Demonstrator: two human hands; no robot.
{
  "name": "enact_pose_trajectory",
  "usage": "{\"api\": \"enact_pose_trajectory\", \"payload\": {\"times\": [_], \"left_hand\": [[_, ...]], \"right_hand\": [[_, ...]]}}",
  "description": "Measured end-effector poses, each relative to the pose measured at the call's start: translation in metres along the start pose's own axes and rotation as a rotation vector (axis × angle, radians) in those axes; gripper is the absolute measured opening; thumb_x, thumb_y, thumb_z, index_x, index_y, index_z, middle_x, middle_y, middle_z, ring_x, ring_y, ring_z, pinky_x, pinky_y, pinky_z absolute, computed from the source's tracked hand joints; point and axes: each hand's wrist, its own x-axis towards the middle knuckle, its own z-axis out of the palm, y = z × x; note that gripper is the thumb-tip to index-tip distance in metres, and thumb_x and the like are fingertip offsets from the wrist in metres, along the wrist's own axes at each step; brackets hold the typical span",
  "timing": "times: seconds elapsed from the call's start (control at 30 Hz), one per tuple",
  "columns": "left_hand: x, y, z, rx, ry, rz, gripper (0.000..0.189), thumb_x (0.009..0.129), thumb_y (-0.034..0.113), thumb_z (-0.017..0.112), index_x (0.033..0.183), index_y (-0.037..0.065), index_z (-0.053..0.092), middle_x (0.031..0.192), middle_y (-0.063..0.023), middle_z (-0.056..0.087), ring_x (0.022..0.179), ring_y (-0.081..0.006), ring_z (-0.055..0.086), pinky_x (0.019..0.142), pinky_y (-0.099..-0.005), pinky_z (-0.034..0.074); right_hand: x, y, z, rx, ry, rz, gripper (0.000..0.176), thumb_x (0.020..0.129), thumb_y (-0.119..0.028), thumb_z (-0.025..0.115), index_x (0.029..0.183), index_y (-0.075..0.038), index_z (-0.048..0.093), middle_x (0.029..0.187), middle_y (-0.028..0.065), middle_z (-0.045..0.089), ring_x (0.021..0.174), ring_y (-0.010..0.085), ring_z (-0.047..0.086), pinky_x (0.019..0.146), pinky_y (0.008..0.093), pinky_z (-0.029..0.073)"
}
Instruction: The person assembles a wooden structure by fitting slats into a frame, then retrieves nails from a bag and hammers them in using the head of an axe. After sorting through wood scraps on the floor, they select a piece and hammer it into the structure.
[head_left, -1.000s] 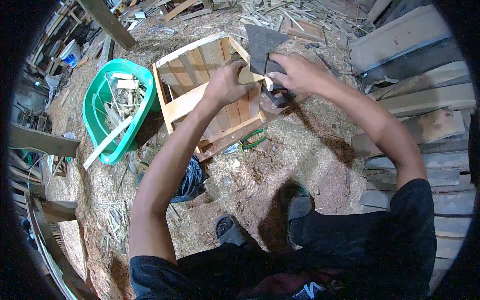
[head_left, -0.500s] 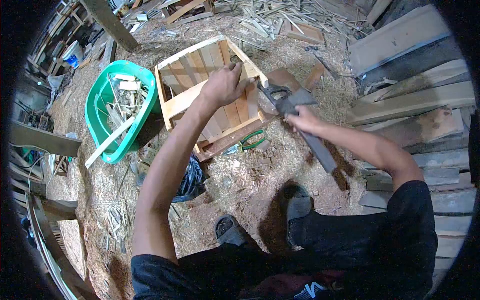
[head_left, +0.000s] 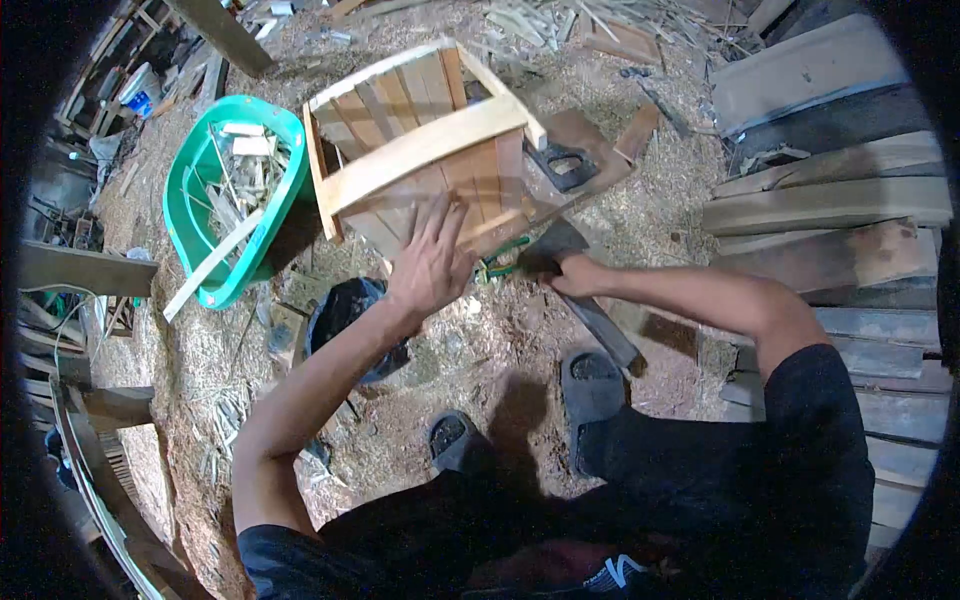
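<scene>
A slatted wooden frame (head_left: 420, 150) with a curved crosspiece lies on the ground ahead of me. My left hand (head_left: 430, 262) is open, fingers stretched, and overlaps the frame's near slats in this view. My right hand (head_left: 575, 275) is wrapped round what looks like a hatchet (head_left: 558, 243), gripping close below its dark, wide head; the handle points back toward my foot. Between my hands, green-handled pliers (head_left: 508, 258) lie on the ground, partly hidden. A saw's black handle (head_left: 566, 167) rests on a board (head_left: 600, 180) at the frame's right.
On the left stands a green tub (head_left: 182, 230) of wood offcuts, one strip leaning over its rim. A black plastic bag (head_left: 340, 315) sits near my left forearm. Stacked planks (head_left: 830, 205) line the right side. Shavings cover the floor around my sandalled feet.
My left hand has come off the frame's crosspiece and moved toward me, its fingers opening out. My right hand has brought the hatchet nearer and to the left, away from the saw handle.
</scene>
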Motion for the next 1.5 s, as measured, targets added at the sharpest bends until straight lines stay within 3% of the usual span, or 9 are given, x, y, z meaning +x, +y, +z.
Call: {"api": "enact_pose_trajectory", "payload": {"times": [0.13,0.27,0.33,0.4,0.53,0.67,0.83,1.17,1.5], "left_hand": [[-0.071,-0.004,0.018,-0.259,-0.174,-0.192,0.05,0.081,0.021,0.061,0.123,-0.001,0.047,0.126,-0.0197,0.048,0.123,-0.0357,0.043,0.106,-0.0475,0.03],[-0.133,-0.014,0.021,-0.28,-0.107,-0.289,0.043,0.078,0.018,0.063,0.117,0.002,0.052,0.115,-0.0176,0.054,0.113,-0.0342,0.049,0.097,-0.0456,0.036],[-0.159,-0.022,0.018,-0.287,-0.11,-0.357,0.038,0.078,0.017,0.062,0.113,0.003,0.054,0.11,-0.017,0.056,0.109,-0.0339,0.051,0.094,-0.0451,0.038],[-0.179,-0.033,0.013,-0.248,0.002,-0.376,0.016,0.078,0.012,0.061,0.09,0.002,0.057,0.089,-0.0159,0.057,0.09,-0.0354,0.055,0.082,-0.0466,0.041],[-0.21,-0.073,0.022,-0.34,0.17,-0.455,0.012,0.08,0.004,0.059,0.088,0.001,0.051,0.086,-0.0176,0.053,0.085,-0.0374,0.053,0.077,-0.0428,0.044],[-0.217,-0.103,0.043,-0.416,0.202,-0.611,0.017,0.081,0.003,0.058,0.097,0.0,0.054,0.094,-0.0202,0.055,0.092,-0.0401,0.054,0.081,-0.0434,0.044],[-0.222,-0.114,0.045,-0.383,0.125,-0.631,0.031,0.08,0.008,0.06,0.109,0.002,0.052,0.103,-0.0228,0.058,0.096,-0.0416,0.056,0.082,-0.0455,0.047],[-0.226,-0.128,0.067,-0.335,0.107,-0.527,0.039,0.081,0.014,0.064,0.115,0.001,0.049,0.099,-0.0229,0.061,0.094,-0.0431,0.059,0.081,-0.0463,0.049],[-0.228,-0.134,0.068,-0.358,0.063,-0.512,0.039,0.081,0.012,0.062,0.117,0.004,0.049,0.101,-0.0245,0.061,0.094,-0.0427,0.058,0.079,-0.0471,0.048]], "right_hand": [[-0.01,-0.06,-0.042,-0.145,-0.182,0.118,0.028,0.078,-0.019,0.056,0.082,0.008,0.064,0.082,0.0314,0.063,0.081,0.0445,0.064,0.072,0.0497,0.053],[-0.004,-0.118,-0.049,-0.275,-0.272,-0.052,0.027,0.082,-0.021,0.059,0.08,0.006,0.064,0.078,0.0275,0.065,0.077,0.0419,0.066,0.071,0.0487,0.053],[0.01,-0.156,-0.041,-0.177,-0.283,-0.219,0.025,0.087,-0.021,0.057,0.088,0.005,0.06,0.083,0.024,0.063,0.079,0.0394,0.063,0.074,0.047,0.051],[0.03,-0.184,-0.023,-0.026,-0.28,-0.422,0.023,0.089,-0.017,0.056,0.095,0.005,0.057,0.09,0.022,0.061,0.084,0.0377,0.061,0.078,0.0457,0.05],[0.088,-0.234,0.023,0.22,0.004,-0.86,0.013,0.085,-0.007,0.059,0.094,0.003,0.057,0.089,0.0185,0.059,0.086,0.0348,0.059,0.076,0.043,0.047],[0.139,-0.261,0.068,0.196,0.087,-1.017,0.01,0.083,-0.005,0.056,0.089,0.003,0.059,0.089,0.0171,0.06,0.085,0.0345,0.059,0.075,0.0423,0.047],[0.16,-0.254,0.091,-0.134,0.083,-0.825,0.01,0.079,-0.004,0.05,0.085,-0.001,0.058,0.096,0.0165,0.055,0.095,0.0326,0.054,0.08,0.0441,0.047],[0.161,-0.243,0.107,-0.034,0.13,-0.809,0.004,0.077,-0.002,0.059,0.08,0.001,0.059,0.092,0.0156,0.054,0.078,0.0345,0.058,0.071,0.0471,0.046],[0.168,-0.247,0.118,-0.172,0.184,-0.734,0.009,0.077,-0.008,0.061,0.08,0.0,0.058,0.087,0.0156,0.053,0.078,0.0354,0.056,0.068,0.0462,0.045]]}}
